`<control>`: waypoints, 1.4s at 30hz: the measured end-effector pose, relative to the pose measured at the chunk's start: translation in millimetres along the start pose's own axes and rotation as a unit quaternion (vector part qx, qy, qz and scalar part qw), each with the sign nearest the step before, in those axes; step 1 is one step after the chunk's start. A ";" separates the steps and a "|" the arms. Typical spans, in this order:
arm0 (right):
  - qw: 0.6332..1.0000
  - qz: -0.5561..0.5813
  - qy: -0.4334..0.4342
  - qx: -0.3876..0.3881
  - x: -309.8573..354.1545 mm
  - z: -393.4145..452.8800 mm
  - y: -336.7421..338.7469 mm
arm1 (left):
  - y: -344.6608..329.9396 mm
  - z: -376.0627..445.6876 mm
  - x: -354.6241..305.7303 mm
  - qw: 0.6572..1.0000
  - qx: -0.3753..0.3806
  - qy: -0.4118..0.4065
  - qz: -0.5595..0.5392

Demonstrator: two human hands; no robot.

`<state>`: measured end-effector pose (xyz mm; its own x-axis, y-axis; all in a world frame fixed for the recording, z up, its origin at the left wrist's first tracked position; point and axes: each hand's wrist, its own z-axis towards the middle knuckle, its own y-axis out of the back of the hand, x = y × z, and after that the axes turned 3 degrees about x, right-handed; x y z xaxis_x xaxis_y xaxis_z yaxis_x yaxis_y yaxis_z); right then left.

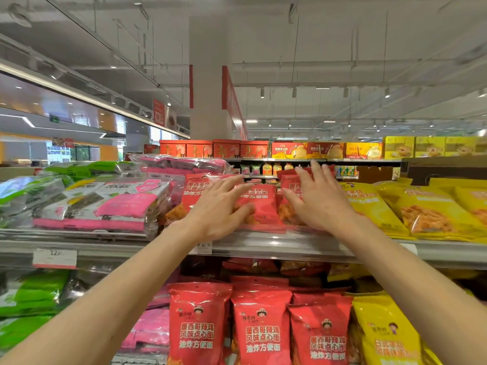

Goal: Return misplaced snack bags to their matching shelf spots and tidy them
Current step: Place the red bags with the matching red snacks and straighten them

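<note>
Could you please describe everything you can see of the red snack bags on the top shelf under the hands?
The glossy red plastic snack bags with white lettering lie tilted back on the grey metal top shelf, between pink seaweed packs and yellow bags. Clear windows show orange snacks inside. The left hand and right hand rest spread, open-fingered, on them.

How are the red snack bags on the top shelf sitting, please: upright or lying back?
Lying back: the red snack bags recline with printed fronts facing up, under the left hand and right hand.
</note>
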<state>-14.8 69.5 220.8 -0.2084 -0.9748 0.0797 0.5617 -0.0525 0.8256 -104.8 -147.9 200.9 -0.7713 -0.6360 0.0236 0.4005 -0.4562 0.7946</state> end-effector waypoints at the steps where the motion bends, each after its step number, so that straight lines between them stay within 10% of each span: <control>1: 1.000 0.004 -0.020 0.010 -5.0 0.3 0.5 | -1.2 4.2 -6.1 1.000 0.025 -0.005 0.009; 7: 0.996 0.027 -0.032 0.083 -15.0 1.3 -14.4 | -16.7 17.1 -21.8 0.987 0.146 0.058 0.030; 24: 0.975 0.221 0.019 0.034 -37.3 7.4 12.2 | -18.5 11.0 -20.6 0.990 0.112 0.072 0.042; 42: 0.991 0.003 0.037 0.127 -17.9 3.9 -22.6 | -27.2 9.9 -20.6 0.991 0.103 0.075 0.046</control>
<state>-26.9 89.0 202.9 -0.1399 -0.9888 0.0521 0.3412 0.0012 0.9400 -104.7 -116.2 184.8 -0.6475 -0.7618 0.0227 0.3443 -0.2658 0.9005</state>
